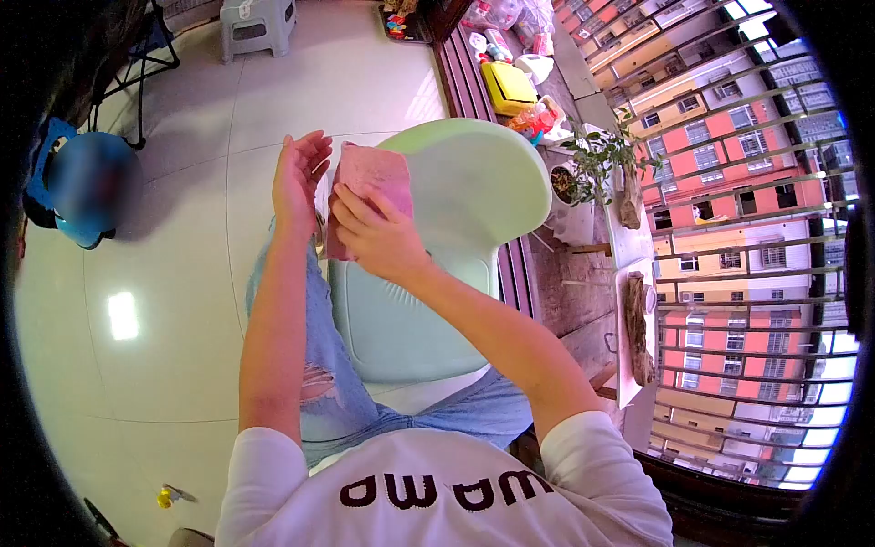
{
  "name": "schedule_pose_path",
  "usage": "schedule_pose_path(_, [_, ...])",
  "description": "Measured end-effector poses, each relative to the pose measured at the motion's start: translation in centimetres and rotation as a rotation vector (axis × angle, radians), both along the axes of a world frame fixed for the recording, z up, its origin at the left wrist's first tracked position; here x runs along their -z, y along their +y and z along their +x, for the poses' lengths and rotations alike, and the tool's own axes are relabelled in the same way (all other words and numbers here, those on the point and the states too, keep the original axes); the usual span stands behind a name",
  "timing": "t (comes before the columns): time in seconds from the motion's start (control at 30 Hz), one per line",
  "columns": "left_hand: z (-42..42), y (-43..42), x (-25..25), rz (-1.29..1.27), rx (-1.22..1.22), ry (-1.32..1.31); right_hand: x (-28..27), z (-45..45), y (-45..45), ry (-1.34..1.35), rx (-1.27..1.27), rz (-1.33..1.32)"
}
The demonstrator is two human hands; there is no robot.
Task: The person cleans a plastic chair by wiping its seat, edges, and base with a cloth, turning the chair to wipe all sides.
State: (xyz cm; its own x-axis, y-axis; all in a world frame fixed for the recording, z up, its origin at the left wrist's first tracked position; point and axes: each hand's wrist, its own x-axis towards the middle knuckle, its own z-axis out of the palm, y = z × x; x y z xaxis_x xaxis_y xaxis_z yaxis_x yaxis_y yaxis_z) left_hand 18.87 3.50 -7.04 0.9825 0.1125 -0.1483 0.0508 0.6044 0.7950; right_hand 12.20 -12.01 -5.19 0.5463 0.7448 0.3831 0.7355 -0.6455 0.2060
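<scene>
My right hand presses its fingers on a pink cloth, holding it above the light green plastic chair. The cloth hangs as a roughly rectangular piece, with its lower edge under my fingers. Just left of it, my left hand is raised, palm turned toward the cloth, its fingers stretched and slightly curved. Between the left hand and the cloth, a narrow shiny edge shows; what it belongs to is mostly hidden.
Left, a blue cartoon-shaped item stands on the tiled floor. A grey stool is at the top. Beyond the chair are a yellow container, a potted plant, driftwood and window bars.
</scene>
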Motion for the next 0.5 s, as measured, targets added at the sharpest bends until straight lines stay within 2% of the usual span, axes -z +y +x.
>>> schedule_pose_path(0.17, [-0.3, -1.4, 1.0, 0.001, 0.047, 0.000, -2.7, 1.7, -2.2, -0.040, -0.054, 0.055])
schedule_pose_path(0.23, [-0.5, -2.1, 0.7, -0.041, 0.220, -0.016, -5.3, 2.3, -3.9, -0.046, 0.123, 0.120])
schedule_pose_path(0.27, [-1.0, -2.2, 0.4, 0.079, 0.248, -0.055, -6.0, 2.9, -5.1, -0.046, 0.126, 0.122])
schedule_pose_path(0.33, [-1.2, -3.0, 0.4, 0.159, 0.247, -0.012, -7.2, 3.6, -7.5, -0.174, 0.330, 0.239])
schedule_pose_path(0.4, [-1.6, -3.7, 0.1, 0.287, 0.218, 0.016, -7.5, 3.3, -9.9, -0.170, 0.423, 0.276])
schedule_pose_path(0.47, [-1.9, -3.9, -0.5, 0.297, 0.212, 0.014, -6.9, 2.9, -12.0, -0.165, 0.512, 0.312])
schedule_pose_path(0.5, [-1.9, -3.9, -0.6, 0.306, 0.201, 0.013, -6.0, 2.3, -13.0, -0.146, 0.556, 0.431])
